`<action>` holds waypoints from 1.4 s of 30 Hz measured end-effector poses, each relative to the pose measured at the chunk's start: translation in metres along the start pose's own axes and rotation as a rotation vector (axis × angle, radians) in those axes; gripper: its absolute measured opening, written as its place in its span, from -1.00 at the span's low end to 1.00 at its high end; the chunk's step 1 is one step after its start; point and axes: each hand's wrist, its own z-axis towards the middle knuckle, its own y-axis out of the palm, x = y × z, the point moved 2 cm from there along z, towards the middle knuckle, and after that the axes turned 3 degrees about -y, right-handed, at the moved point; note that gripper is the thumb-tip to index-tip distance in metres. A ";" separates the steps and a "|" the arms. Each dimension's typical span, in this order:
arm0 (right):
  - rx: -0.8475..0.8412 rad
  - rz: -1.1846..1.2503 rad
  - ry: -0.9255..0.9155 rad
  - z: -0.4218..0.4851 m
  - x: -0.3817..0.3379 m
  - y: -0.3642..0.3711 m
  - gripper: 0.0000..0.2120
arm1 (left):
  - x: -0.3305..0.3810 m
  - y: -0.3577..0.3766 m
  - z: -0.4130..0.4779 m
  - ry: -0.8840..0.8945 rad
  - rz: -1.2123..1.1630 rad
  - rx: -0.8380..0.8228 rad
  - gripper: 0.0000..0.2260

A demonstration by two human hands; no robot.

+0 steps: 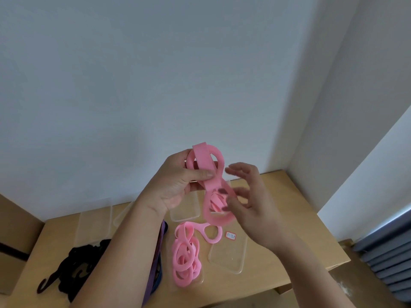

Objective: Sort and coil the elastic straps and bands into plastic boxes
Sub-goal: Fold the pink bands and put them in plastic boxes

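The left hand (175, 185) pinches the pink band (201, 158) under its thumb, the right hand (251, 205) has its fingers spread at the lower loop, so I think each turn should be laid flat.

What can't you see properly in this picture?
All in the head view:
- label: the writing is too small to read.
- purple strap: mostly hidden under the left arm.
- right hand: the fingers are blurred, so it is unclear whether they pinch the pink band.
- black straps: a dark tangle, so they cannot be counted.
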 end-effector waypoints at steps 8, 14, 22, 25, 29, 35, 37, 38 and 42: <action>-0.380 -0.116 0.057 0.002 -0.008 -0.018 -0.38 | -0.001 -0.009 0.005 0.019 -0.044 0.194 -0.71; -0.189 -0.333 0.001 0.003 -0.019 -0.016 -0.76 | -0.006 -0.006 0.004 -0.028 -0.088 0.235 -0.73; -0.037 -0.484 -0.122 0.009 -0.023 -0.013 -0.76 | -0.015 0.006 -0.004 0.064 0.216 0.194 -0.54; 0.077 -0.437 -0.165 0.015 -0.024 -0.013 -0.82 | -0.023 0.017 -0.006 0.141 0.353 0.118 -0.69; 0.203 -0.402 -0.151 0.020 -0.022 -0.013 -0.83 | -0.029 0.024 -0.008 0.219 0.418 0.069 -0.74; 0.320 -0.451 -0.160 0.018 -0.019 -0.006 -0.86 | -0.034 0.027 -0.010 0.232 0.490 0.063 -0.81; 0.319 -0.452 -0.101 0.020 -0.019 -0.009 -0.85 | -0.037 0.032 -0.014 0.250 0.477 0.054 -0.77; 0.296 -0.444 -0.059 0.021 -0.018 -0.011 -0.83 | -0.038 0.034 -0.016 0.262 0.463 0.051 -0.76; 0.229 -0.337 0.041 0.025 -0.013 -0.017 -0.79 | -0.043 0.035 -0.021 0.303 0.393 0.056 -0.69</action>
